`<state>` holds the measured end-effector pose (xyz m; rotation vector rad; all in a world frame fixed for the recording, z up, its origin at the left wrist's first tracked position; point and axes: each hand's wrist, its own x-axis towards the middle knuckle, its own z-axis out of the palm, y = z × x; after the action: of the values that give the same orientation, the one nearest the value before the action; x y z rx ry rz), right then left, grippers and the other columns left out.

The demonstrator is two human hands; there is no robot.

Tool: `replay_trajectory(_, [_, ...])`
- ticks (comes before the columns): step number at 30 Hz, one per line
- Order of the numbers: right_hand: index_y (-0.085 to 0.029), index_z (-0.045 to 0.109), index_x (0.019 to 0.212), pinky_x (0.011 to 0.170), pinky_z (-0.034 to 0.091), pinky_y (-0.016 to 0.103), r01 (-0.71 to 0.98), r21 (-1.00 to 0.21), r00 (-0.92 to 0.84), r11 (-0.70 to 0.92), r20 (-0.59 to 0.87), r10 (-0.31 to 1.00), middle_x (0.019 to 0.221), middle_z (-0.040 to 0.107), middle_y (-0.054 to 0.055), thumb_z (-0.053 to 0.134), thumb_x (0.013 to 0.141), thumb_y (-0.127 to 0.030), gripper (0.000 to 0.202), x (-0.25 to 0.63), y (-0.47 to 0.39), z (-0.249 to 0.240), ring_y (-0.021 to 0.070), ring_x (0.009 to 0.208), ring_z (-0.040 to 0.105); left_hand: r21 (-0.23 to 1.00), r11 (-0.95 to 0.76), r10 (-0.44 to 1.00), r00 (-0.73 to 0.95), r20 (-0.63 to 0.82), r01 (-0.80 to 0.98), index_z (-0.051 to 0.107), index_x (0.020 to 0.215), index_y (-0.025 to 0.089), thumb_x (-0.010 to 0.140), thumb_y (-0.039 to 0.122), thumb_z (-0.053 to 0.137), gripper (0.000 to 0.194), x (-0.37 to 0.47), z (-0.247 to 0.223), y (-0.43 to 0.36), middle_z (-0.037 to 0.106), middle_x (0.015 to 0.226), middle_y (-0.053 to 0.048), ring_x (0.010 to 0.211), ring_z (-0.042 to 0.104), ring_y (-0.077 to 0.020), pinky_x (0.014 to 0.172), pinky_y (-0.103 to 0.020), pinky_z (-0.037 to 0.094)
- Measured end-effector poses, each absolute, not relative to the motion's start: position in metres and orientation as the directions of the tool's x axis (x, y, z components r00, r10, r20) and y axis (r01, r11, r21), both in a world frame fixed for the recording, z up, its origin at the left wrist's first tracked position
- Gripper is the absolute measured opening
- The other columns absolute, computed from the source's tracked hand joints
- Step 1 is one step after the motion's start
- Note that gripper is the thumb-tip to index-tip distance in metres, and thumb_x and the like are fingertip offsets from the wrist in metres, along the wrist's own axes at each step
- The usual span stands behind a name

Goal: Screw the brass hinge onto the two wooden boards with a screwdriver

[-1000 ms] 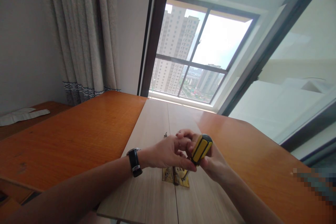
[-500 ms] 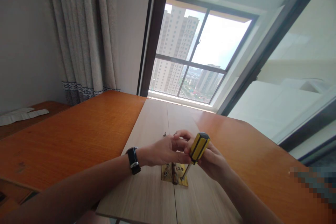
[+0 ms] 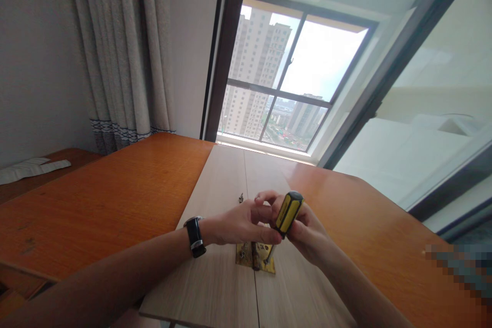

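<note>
A screwdriver (image 3: 289,213) with a yellow and black handle stands tilted, its metal shaft pointing down at the right leaf of a brass-coloured hinge (image 3: 255,259). Wrapped round the handle from the right is my right hand (image 3: 307,223). From the left, my left hand (image 3: 246,220) is closed at the handle's lower end, thumb against it; its fingertips are partly hidden. The hinge lies across the seam between two pale wood boards (image 3: 215,246), and my hands cover its far part. Where the tip meets the hinge, a screw head seems to sit.
A few small screws (image 3: 241,198) lie on the left board beyond my left hand. Beneath the boards is an orange-brown wooden table (image 3: 115,205). Pale strips (image 3: 34,169) rest at the far left. A grey curtain (image 3: 123,51) and a window (image 3: 292,72) stand behind.
The screwdriver handle has turned and tipped slightly left and more upright. My right fingers have shifted their grip on it, while my left hand stays nearly in place.
</note>
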<state>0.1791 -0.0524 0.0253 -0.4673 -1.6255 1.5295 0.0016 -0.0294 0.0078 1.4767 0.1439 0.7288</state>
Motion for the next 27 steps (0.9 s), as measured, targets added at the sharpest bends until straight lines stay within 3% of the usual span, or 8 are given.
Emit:
replay_trajectory(6, [-0.021,0.070,0.090,0.067,0.052,0.025,-0.244,-0.950,-0.557,0.194,0.301,0.774,0.121,0.059,0.007,0.069,0.082,-0.050,0.030,0.181,-0.051,0.024,0.0188,0.088,0.063,0.923,0.000,0.500,0.799,0.334,-0.385,0.066,0.090,0.013,0.071,0.053,0.078,0.046,0.002,0.010,-0.030,0.061,0.088,-0.003,0.085,0.054,-0.0139,0.079,-0.026,0.041])
replay_trajectory(12, [-0.023,0.066,0.098,0.091,0.050,0.036,-0.270,-0.931,-0.567,0.247,0.361,0.740,0.125,0.060,0.008,0.080,0.071,-0.051,0.042,0.175,-0.052,0.026,0.0236,0.097,0.064,0.914,-0.039,0.612,0.713,0.342,-0.405,0.065,0.087,0.013,0.063,0.048,0.085,0.047,0.007,0.008,-0.030,0.061,0.085,-0.001,0.080,0.054,-0.0126,0.075,-0.025,0.041])
replay_trajectory(16, [-0.025,0.063,0.104,0.092,0.050,0.035,-0.280,-0.933,-0.543,0.227,0.349,0.764,0.125,0.061,0.007,0.080,0.075,-0.042,0.038,0.173,-0.052,0.026,0.0230,0.103,0.064,0.913,-0.022,0.631,0.703,0.329,-0.408,0.067,0.087,0.013,0.062,0.045,0.087,0.046,0.007,0.010,-0.032,0.061,0.086,-0.001,0.076,0.054,-0.0114,0.073,-0.025,0.042])
replay_trajectory(20, [-0.024,0.067,0.100,0.073,0.054,0.027,-0.292,-0.932,-0.539,0.213,0.344,0.769,0.123,0.062,0.007,0.082,0.073,-0.041,0.035,0.177,-0.051,0.022,0.0200,0.093,0.064,0.915,-0.067,0.591,0.723,0.358,-0.398,0.069,0.081,0.011,0.066,0.050,0.083,0.044,0.005,0.012,-0.033,0.059,0.085,-0.003,0.076,0.053,-0.0116,0.070,-0.024,0.043])
replay_trajectory(23, [-0.019,0.074,0.095,0.050,0.047,0.018,-0.258,-0.934,-0.528,0.246,0.349,0.774,0.120,0.062,0.010,0.079,0.075,-0.045,0.033,0.180,-0.048,0.018,0.0125,0.071,0.059,0.907,-0.034,0.549,0.750,0.368,-0.420,0.068,0.085,0.012,0.068,0.052,0.081,0.046,0.004,0.012,-0.033,0.062,0.084,-0.003,0.079,0.056,-0.0132,0.072,-0.025,0.044])
replay_trajectory(27, [-0.019,0.078,0.093,0.045,0.042,0.017,-0.246,-0.937,-0.525,0.250,0.345,0.778,0.118,0.063,0.010,0.077,0.076,-0.046,0.032,0.184,-0.046,0.016,0.0088,0.062,0.054,0.912,-0.004,0.563,0.753,0.340,-0.410,0.066,0.084,0.012,0.067,0.050,0.083,0.045,0.004,0.009,-0.032,0.063,0.082,-0.003,0.079,0.058,-0.0139,0.074,-0.026,0.045])
